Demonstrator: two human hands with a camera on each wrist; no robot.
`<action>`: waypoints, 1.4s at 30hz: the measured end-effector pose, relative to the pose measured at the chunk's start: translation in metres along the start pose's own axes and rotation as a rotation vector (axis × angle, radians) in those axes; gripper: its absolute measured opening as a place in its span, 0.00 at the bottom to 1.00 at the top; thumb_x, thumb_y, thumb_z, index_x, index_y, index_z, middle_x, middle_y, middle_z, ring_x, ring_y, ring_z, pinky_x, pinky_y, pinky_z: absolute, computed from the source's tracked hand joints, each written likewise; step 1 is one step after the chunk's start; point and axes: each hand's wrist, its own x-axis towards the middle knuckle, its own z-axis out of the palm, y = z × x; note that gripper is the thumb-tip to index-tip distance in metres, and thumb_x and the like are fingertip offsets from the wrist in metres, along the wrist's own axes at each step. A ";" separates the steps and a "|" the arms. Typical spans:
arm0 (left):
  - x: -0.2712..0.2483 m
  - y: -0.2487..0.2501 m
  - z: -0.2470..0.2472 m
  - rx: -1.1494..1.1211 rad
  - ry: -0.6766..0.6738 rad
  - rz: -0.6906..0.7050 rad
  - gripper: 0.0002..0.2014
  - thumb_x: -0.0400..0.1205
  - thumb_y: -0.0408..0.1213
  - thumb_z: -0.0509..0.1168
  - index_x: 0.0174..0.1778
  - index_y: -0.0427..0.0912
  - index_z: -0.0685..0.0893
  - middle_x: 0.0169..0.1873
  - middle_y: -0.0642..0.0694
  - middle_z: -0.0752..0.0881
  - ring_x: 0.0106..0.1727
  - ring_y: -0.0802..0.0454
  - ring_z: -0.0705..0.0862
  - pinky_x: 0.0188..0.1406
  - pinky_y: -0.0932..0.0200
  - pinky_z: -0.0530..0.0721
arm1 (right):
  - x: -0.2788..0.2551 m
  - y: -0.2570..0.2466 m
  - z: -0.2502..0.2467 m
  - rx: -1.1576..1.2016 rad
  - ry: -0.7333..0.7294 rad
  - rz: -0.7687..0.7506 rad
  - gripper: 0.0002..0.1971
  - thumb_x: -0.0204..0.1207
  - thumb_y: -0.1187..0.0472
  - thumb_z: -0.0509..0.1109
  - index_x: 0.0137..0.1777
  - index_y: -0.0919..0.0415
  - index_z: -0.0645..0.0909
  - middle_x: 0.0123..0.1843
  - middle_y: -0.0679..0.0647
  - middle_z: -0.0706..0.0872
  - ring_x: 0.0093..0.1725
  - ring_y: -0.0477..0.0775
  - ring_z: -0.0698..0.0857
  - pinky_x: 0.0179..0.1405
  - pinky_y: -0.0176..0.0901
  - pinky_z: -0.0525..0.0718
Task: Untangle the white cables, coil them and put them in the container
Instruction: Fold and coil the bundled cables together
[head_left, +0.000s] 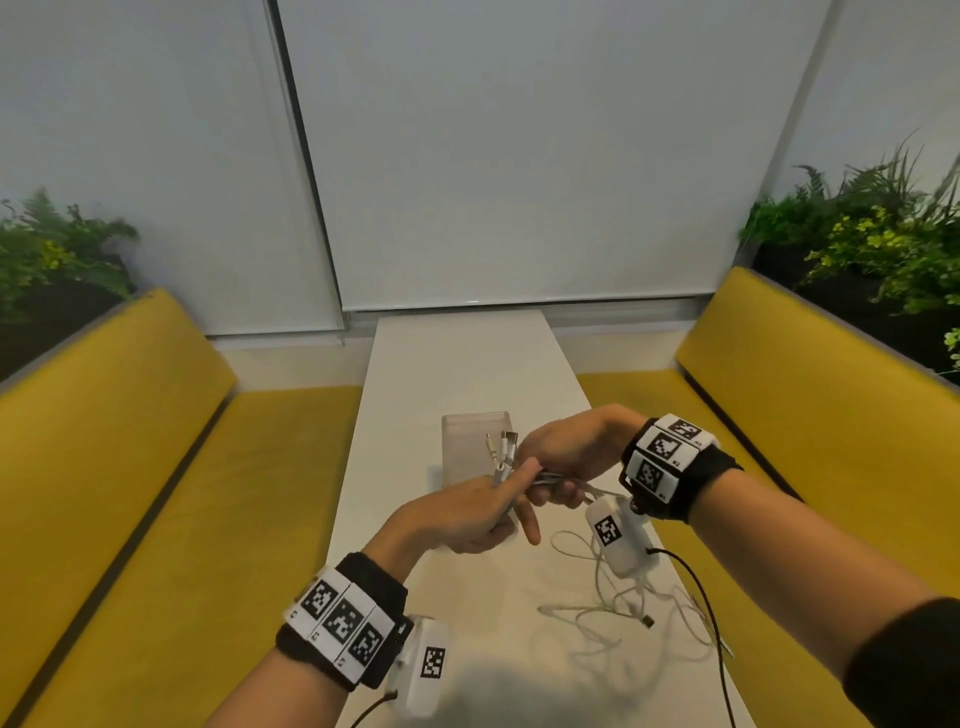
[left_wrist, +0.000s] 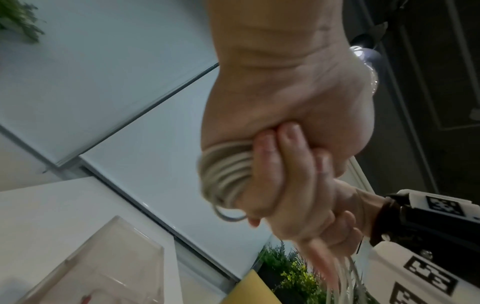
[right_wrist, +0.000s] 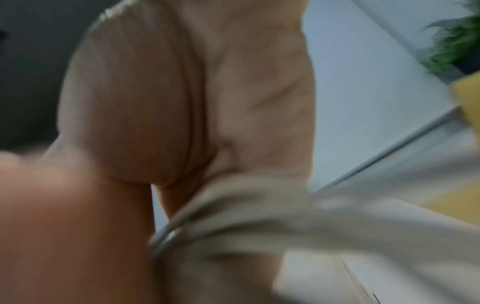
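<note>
My left hand (head_left: 483, 519) grips a bundle of white cables (head_left: 501, 462) above the table, with plug ends sticking up past its fingers. In the left wrist view several cable loops (left_wrist: 226, 174) lie wrapped in its fist. My right hand (head_left: 561, 462) meets it from the right and holds cable strands (head_left: 550, 480) that run between the two hands. The right wrist view is blurred and shows pale cable strands (right_wrist: 233, 216) across the palm. A loose tangle of white cable (head_left: 597, 608) lies on the table below the right wrist. A clear plastic container (head_left: 475, 447) stands just beyond the hands.
The narrow white table (head_left: 462, 364) runs away from me between two yellow benches (head_left: 156, 467). Plants (head_left: 872, 244) sit behind each bench back. A black wire (head_left: 701, 597) hangs from the right wrist camera over the table's right edge.
</note>
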 end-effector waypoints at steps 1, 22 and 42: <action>0.002 -0.003 0.000 0.013 0.013 -0.018 0.40 0.81 0.72 0.42 0.49 0.41 0.87 0.20 0.48 0.62 0.19 0.56 0.59 0.17 0.65 0.60 | -0.001 0.001 -0.002 0.077 0.012 0.010 0.16 0.87 0.59 0.52 0.46 0.64 0.78 0.30 0.53 0.75 0.23 0.46 0.68 0.22 0.36 0.72; 0.031 0.036 -0.009 -0.819 0.901 0.359 0.19 0.80 0.56 0.71 0.56 0.44 0.85 0.37 0.48 0.85 0.40 0.52 0.84 0.39 0.57 0.84 | -0.015 -0.017 0.032 0.453 0.200 -0.562 0.16 0.91 0.49 0.47 0.55 0.60 0.71 0.33 0.52 0.58 0.30 0.50 0.61 0.42 0.44 0.78; 0.015 0.027 -0.029 -0.674 0.610 0.584 0.24 0.83 0.51 0.60 0.74 0.48 0.78 0.29 0.40 0.79 0.29 0.51 0.78 0.34 0.60 0.78 | 0.002 -0.016 0.081 -0.298 0.816 -0.691 0.17 0.91 0.55 0.48 0.55 0.66 0.74 0.34 0.51 0.77 0.32 0.45 0.75 0.37 0.46 0.79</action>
